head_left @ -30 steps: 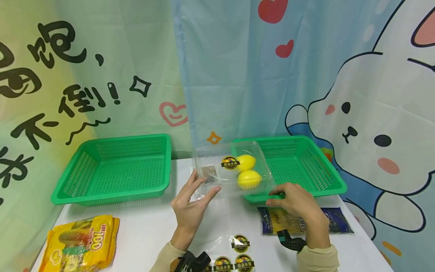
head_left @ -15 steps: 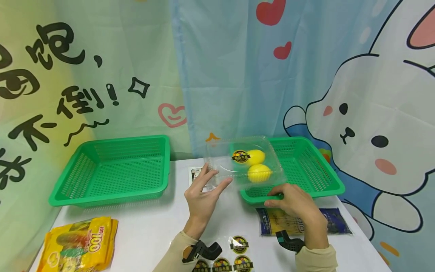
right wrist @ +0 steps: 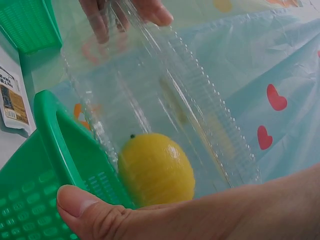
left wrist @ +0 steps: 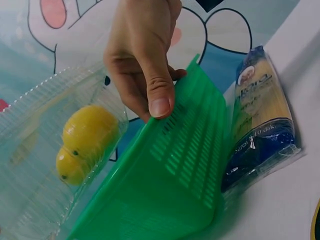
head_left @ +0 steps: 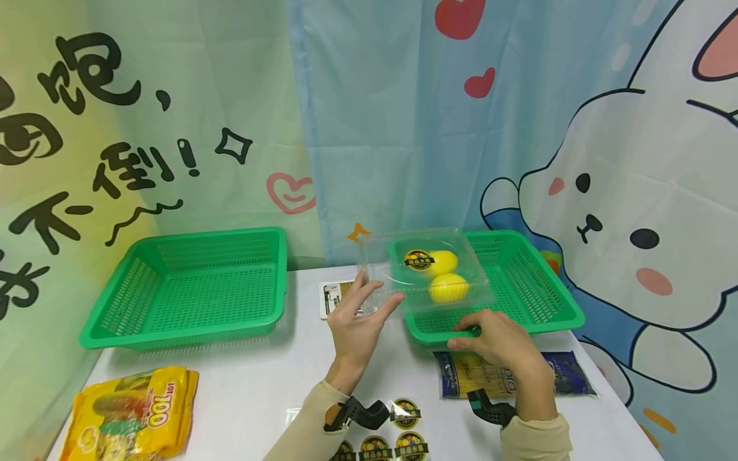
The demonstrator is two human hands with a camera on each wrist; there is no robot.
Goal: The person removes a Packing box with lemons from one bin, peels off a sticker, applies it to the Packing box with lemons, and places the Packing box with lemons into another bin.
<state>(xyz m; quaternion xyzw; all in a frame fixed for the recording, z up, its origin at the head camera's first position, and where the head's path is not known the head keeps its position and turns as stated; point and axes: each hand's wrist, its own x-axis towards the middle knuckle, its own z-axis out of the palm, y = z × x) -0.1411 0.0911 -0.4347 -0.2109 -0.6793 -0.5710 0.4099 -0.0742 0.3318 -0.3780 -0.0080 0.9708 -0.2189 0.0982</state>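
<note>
My left hand (head_left: 357,333) grips the left side of a clear plastic box (head_left: 392,269), thumb in front. Inside lie two yellow lemons (head_left: 450,288) on the right; a black-and-gold round sticker (head_left: 419,259) is on the lid. The box hangs tilted over the left part of the right-hand green basket (head_left: 553,304). My right hand (head_left: 498,339) pinches that basket's front rim. In the left wrist view the right hand (left wrist: 145,60) has its thumb outside the rim. The left fingers (right wrist: 155,11) hold the box's far end in the right wrist view.
A second green basket (head_left: 279,282) stands at the left. Yellow snack bags (head_left: 132,416) lie at front left. A pasta packet (head_left: 571,372) lies before the right basket. Sticker sheets (head_left: 406,415) lie at the front, and a white-and-brown packet (head_left: 330,302) behind my left hand.
My left hand has carried the box with the lemons rightward and slightly up, further over the right basket, uncovering the white-and-brown packet. My right hand stays on the basket rim.
</note>
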